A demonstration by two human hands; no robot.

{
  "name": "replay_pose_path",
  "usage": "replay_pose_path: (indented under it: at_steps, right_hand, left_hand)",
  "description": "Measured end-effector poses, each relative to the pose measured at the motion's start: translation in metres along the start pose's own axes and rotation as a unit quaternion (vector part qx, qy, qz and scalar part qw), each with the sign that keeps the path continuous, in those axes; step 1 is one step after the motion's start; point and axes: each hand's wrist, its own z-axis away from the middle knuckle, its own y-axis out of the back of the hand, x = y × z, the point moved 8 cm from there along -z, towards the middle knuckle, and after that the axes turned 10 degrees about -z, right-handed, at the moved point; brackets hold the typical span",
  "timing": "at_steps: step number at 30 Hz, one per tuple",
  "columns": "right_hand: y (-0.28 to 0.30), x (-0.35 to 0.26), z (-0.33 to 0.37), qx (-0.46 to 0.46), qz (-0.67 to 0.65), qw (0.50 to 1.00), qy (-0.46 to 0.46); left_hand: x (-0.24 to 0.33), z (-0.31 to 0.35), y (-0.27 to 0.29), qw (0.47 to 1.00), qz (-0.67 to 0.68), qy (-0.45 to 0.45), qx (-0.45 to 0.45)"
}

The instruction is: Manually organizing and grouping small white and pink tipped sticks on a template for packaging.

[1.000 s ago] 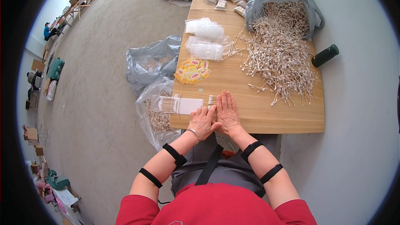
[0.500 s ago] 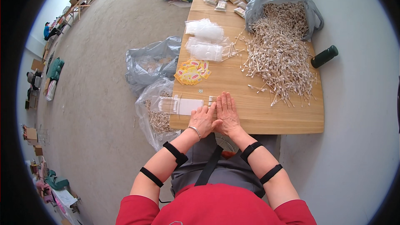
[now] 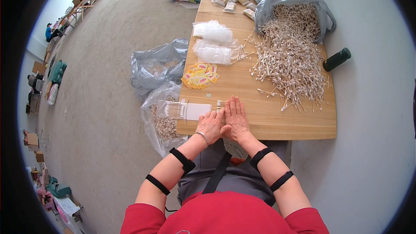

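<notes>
A small row of cotton swabs [image 3: 220, 104] lies on the table near its front edge, mostly covered by my hands. My right hand [image 3: 237, 120] rests flat over the row's right side, fingers stretched forward. Against its left side, my left hand [image 3: 209, 126] has its fingers extended and fingertips at the swabs; the two thumbs come close together. Just left of my left hand is a white card [image 3: 198, 111]. Beyond it, a clear sleeve with a neat row of swabs [image 3: 175, 109] reaches over the table's left edge.
A large heap of loose swabs [image 3: 290, 60] spills from a grey plastic bag [image 3: 327, 13] at right. Clear small bags [image 3: 214, 54] and yellow labels [image 3: 200, 76] lie left. A dark green bottle [image 3: 337, 60] is by the wall. Plastic bags [image 3: 160, 67] stand beside the table.
</notes>
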Motion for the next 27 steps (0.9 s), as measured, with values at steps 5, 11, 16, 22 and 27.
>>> replay_pose_path:
  at_steps: [5, 11, 16, 22, 27]
  right_hand:
    - [0.001, 0.001, 0.0, 0.021, -0.005, 1.0, 0.003]
    - [-0.002, 0.0, 0.0, 0.029, 0.001, 1.0, 0.003]
    - [-0.004, 0.005, 0.0, 0.053, 0.026, 0.998, 0.006]
    - [-0.001, 0.001, 0.0, 0.046, 0.009, 0.999, 0.006]
    - [-0.001, 0.001, 0.0, 0.036, 0.026, 0.999, 0.005]
  left_hand:
    - [-0.002, -0.008, 0.001, 1.0, 0.015, 0.017, -0.017]
    - [-0.003, -0.006, 0.0, 1.0, 0.011, 0.004, -0.004]
    - [-0.003, -0.015, 0.0, 0.999, 0.039, 0.017, -0.026]
    - [-0.012, -0.022, -0.016, 0.998, 0.052, 0.031, -0.025]
    - [-0.011, -0.025, -0.015, 0.999, 0.038, 0.035, 0.011]
